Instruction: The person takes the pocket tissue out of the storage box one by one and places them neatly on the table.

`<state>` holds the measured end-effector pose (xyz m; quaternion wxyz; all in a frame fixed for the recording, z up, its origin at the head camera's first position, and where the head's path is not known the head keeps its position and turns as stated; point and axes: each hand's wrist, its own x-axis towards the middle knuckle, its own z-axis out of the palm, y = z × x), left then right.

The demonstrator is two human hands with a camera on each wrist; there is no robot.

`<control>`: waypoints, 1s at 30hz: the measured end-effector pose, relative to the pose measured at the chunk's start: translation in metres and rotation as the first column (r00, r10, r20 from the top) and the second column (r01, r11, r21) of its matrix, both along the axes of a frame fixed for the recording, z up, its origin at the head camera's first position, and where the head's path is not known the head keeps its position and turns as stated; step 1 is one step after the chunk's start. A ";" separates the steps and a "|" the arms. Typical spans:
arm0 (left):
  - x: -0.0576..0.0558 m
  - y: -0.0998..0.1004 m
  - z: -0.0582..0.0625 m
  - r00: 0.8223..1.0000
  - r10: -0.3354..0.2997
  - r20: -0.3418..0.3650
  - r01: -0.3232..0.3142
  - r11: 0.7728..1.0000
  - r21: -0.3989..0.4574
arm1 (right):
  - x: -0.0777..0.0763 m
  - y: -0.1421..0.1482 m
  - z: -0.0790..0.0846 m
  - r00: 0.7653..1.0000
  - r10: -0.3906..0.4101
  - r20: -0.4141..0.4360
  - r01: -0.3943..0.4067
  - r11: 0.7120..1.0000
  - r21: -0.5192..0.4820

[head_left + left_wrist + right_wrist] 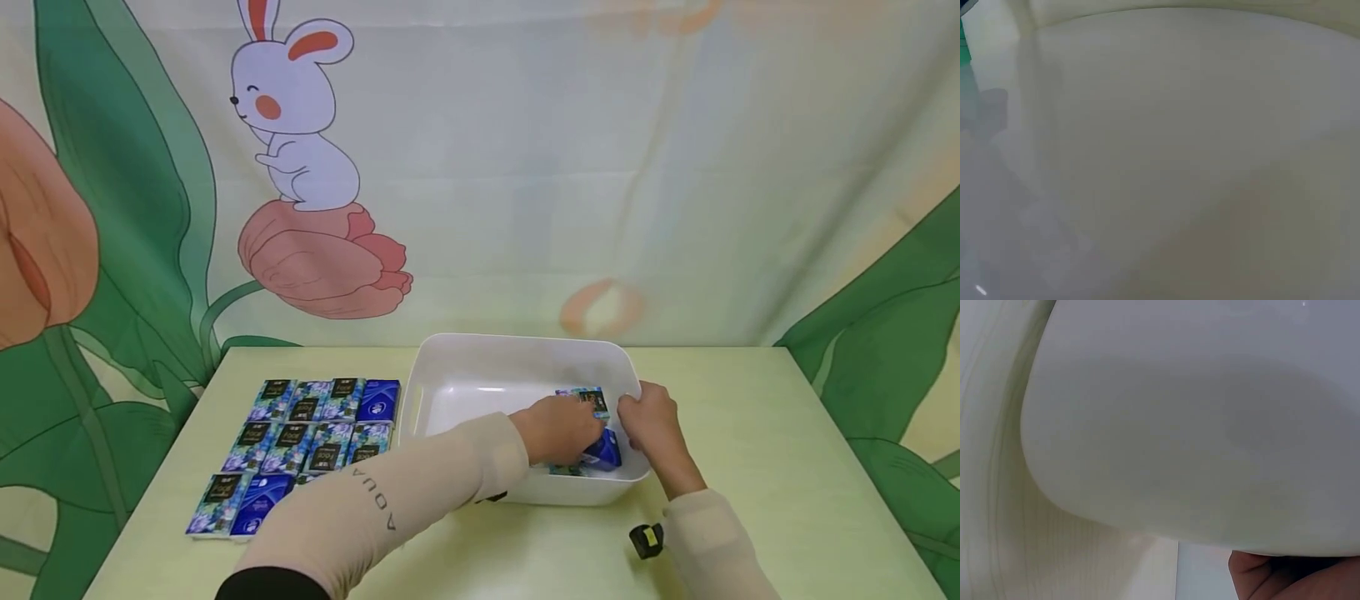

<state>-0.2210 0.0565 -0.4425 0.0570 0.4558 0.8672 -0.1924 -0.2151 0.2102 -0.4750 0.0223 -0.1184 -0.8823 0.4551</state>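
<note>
A white plastic bin [525,492] stands on the table, with several tissue packs in its right part. My left hand [562,429] reaches down among them, beside a tilted blue tissue pack [604,452] and a floral tissue pack [596,400]. Its fingertips are hidden, so whether it pinches a pack does not show. At the bin's right end, my right hand [652,421] grips the rim. In the right wrist view, curled fingers [1297,581] show under the bin's edge. Only the smooth white bin wall [1179,112] fills most of the left wrist view.
Left of the bin, floral and blue tissue packs [251,446] lie flat in rows, partly covered by the left sleeve [405,483]. A small black device [647,541] is beside the right sleeve. A printed curtain [487,167] hangs behind the table [787,467].
</note>
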 end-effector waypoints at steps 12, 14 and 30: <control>0.002 -0.033 0.042 0.995 0.093 -0.022 -0.084 0.962 0.260 | -0.004 -0.005 0.001 1.000 0.016 -0.019 -0.016 1.000 0.009; 0.003 -0.042 0.052 0.994 0.112 -0.019 -0.100 0.943 0.319 | -0.004 -0.005 0.001 1.000 0.016 -0.022 -0.016 1.000 0.010; 0.032 -0.143 0.090 0.919 0.378 0.110 -0.370 0.735 0.568 | -0.002 -0.002 -0.001 0.999 -0.007 0.036 0.007 1.000 -0.001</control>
